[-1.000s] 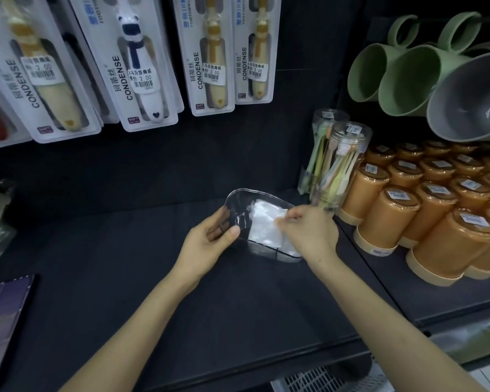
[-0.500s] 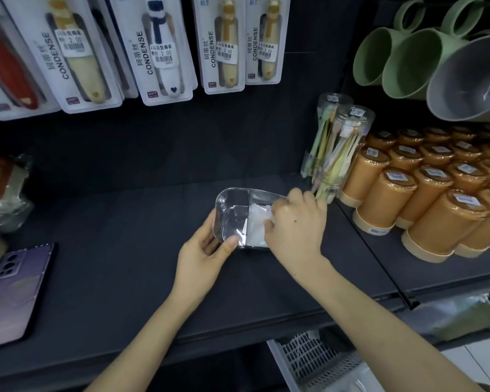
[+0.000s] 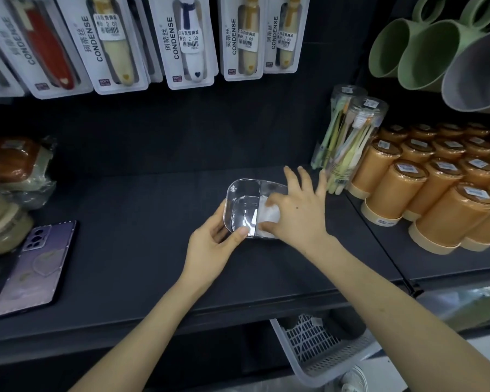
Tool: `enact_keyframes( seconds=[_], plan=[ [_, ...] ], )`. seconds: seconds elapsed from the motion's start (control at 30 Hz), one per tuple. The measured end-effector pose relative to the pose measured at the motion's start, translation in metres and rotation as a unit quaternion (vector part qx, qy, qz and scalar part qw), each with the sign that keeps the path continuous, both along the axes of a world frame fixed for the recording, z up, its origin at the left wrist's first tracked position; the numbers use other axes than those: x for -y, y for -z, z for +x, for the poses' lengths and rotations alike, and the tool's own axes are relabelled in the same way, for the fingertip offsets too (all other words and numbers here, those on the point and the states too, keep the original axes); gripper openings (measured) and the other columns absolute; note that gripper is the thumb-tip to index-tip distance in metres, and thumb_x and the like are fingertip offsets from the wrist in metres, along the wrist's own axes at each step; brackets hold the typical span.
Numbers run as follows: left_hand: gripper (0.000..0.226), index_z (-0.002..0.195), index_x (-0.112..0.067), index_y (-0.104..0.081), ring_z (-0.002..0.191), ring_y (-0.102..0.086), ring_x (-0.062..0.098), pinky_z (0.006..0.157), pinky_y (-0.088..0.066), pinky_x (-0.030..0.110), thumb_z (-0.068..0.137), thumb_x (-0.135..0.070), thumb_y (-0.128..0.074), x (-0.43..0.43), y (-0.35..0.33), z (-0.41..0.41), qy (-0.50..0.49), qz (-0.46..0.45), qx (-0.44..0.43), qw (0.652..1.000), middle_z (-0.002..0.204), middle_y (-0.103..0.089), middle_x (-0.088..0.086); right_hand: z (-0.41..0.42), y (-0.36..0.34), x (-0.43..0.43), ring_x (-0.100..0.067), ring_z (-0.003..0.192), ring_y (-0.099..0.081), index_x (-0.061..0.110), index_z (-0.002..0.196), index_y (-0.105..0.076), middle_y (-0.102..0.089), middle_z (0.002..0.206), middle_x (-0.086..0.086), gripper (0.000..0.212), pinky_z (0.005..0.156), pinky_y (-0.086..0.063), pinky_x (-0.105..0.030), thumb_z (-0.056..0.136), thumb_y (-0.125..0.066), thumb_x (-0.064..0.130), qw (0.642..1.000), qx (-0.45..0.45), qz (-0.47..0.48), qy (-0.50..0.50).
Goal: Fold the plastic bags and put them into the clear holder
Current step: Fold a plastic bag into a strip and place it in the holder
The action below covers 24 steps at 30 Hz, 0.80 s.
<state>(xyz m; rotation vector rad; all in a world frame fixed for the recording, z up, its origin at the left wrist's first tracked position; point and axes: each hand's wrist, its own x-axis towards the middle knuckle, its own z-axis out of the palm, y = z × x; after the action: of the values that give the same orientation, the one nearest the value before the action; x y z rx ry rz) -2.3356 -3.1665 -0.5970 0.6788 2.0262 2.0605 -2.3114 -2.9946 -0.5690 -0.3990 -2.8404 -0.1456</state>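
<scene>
right hand (image 3: 297, 213) has fanned wide, pressing the white folded plastic bag (image 3: 270, 215) into the 3 o'clock compartment of the clear divided plastic holder (image 3: 239, 188) on the dark shelf (image 3: 130, 222). left hand (image 3: 214, 246) grips its 7 o'clock corner. judged: bag nearly seated; no others seen.

- The white bag (image 3: 270, 214) lies mostly under the right hand (image 3: 300, 213); whether thumb and forefinger pinch it or only press on it cannot be told.
- The right end of the clear holder (image 3: 242, 190) is covered by that hand.
- The fingers of the left hand (image 3: 210, 250) sit behind the holder's left wall and show only dimly through the plastic.
- The toothbrush packs (image 3: 187, 43) are cut off by the top edge; the finest print on their labels is unreadable.
- The mugs (image 3: 425, 52) and orange cups (image 3: 441, 216) run off the right edge; the cup labels are too small to read.
- The wrapped bundle (image 3: 12, 171) is cut by the left edge and blurred.
- The basket (image 3: 317, 346) is partly hidden by the shelf (image 3: 142, 222) and the right forearm.
</scene>
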Motion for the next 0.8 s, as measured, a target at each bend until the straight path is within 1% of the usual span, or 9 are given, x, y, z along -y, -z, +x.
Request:
enact_keyframes(
  seconds=[0.17,0.23,0.27,0.37,0.4,0.47,0.57,0.7,0.8],
  plan=[
    [0.051,0.123,-0.042,-0.051,0.121,-0.053,-0.004,0.099,-0.042,0.013,0.087,-0.008,-0.067,0.001,-0.001,-0.001,0.009,-0.002,-0.002,1.000,0.125,-0.058,-0.030,0.005,-0.004,-0.007,-0.046,0.128,-0.042,0.026,0.079,-0.076,-0.052,0.136,-0.022,0.048,0.108,-0.014,-0.068,0.047,-0.084,0.060,0.999,-0.050,-0.005,-0.015],
    [0.051,0.121,-0.043,-0.051,0.121,-0.052,-0.005,0.100,-0.042,0.014,0.087,-0.008,-0.066,0.001,-0.001,-0.002,0.008,-0.004,-0.002,1.000,0.123,-0.057,-0.033,0.010,-0.009,-0.012,-0.046,0.129,-0.041,0.026,0.081,-0.076,-0.051,0.137,-0.022,0.045,0.108,-0.010,-0.067,0.048,-0.086,0.055,0.997,-0.073,-0.006,-0.020],
    [0.051,0.122,-0.042,-0.050,0.121,-0.052,-0.005,0.101,-0.041,0.014,0.088,-0.007,-0.066,0.000,0.000,-0.002,0.006,-0.004,-0.001,1.000,0.123,-0.057,-0.033,0.011,-0.013,-0.013,-0.045,0.133,-0.037,0.027,0.084,-0.076,-0.048,0.140,-0.020,0.043,0.109,-0.006,-0.066,0.051,-0.085,0.054,0.998,-0.063,-0.001,-0.016],
    [0.053,0.131,-0.033,-0.048,0.120,-0.051,-0.008,0.102,-0.040,0.014,0.088,-0.008,-0.066,-0.002,-0.001,-0.003,0.003,-0.013,-0.003,1.000,0.125,-0.054,-0.032,0.007,-0.018,-0.009,-0.037,0.144,-0.015,0.034,0.104,-0.070,-0.026,0.155,-0.013,0.040,0.112,0.007,-0.060,0.071,-0.071,0.057,0.999,0.041,0.022,0.010],
    [0.053,0.133,-0.032,-0.047,0.118,-0.051,-0.011,0.101,-0.040,0.013,0.089,-0.009,-0.065,-0.003,-0.003,-0.003,0.001,-0.020,-0.004,1.000,0.120,-0.055,-0.035,0.003,-0.018,-0.007,-0.036,0.145,-0.011,0.035,0.109,-0.067,-0.022,0.156,-0.012,0.041,0.113,0.008,-0.061,0.074,-0.068,0.058,0.997,0.070,0.027,0.019],
    [0.052,0.125,-0.041,-0.045,0.108,-0.051,-0.020,0.096,-0.040,0.007,0.090,-0.009,-0.064,-0.005,-0.007,-0.004,-0.003,-0.039,-0.005,0.999,0.104,-0.056,-0.047,-0.005,-0.017,-0.002,-0.038,0.145,-0.009,0.034,0.114,-0.064,-0.020,0.155,-0.013,0.045,0.113,0.006,-0.063,0.077,-0.065,0.059,0.993,0.110,0.033,0.035],
    [0.051,0.113,-0.048,-0.042,0.099,-0.051,-0.026,0.095,-0.041,0.006,0.090,-0.007,-0.063,-0.007,-0.009,-0.007,-0.002,-0.057,0.002,0.998,0.093,-0.052,-0.055,-0.007,-0.018,-0.005,-0.037,0.145,-0.008,0.035,0.116,-0.063,-0.020,0.155,-0.012,0.049,0.113,0.005,-0.064,0.076,-0.062,0.064,0.992,0.120,0.017,0.046],
    [0.052,0.118,-0.044,-0.040,0.099,-0.052,-0.025,0.097,-0.042,0.008,0.089,-0.008,-0.064,-0.009,-0.008,-0.011,-0.004,-0.061,0.009,0.998,0.092,-0.055,-0.051,-0.006,-0.020,-0.011,-0.035,0.145,-0.012,0.038,0.111,-0.065,-0.025,0.154,-0.009,0.051,0.113,0.005,-0.062,0.074,-0.058,0.072,0.996,0.066,-0.020,0.055],
    [0.050,0.114,-0.045,-0.042,0.096,-0.052,-0.026,0.091,-0.042,0.004,0.090,-0.007,-0.064,-0.011,-0.008,-0.012,-0.010,-0.072,0.009,0.997,0.088,-0.055,-0.051,-0.014,-0.013,-0.005,-0.036,0.145,-0.012,0.034,0.113,-0.066,-0.024,0.155,-0.010,0.052,0.113,0.006,-0.064,0.076,-0.057,0.070,0.994,0.090,-0.014,0.059]
  ],
)
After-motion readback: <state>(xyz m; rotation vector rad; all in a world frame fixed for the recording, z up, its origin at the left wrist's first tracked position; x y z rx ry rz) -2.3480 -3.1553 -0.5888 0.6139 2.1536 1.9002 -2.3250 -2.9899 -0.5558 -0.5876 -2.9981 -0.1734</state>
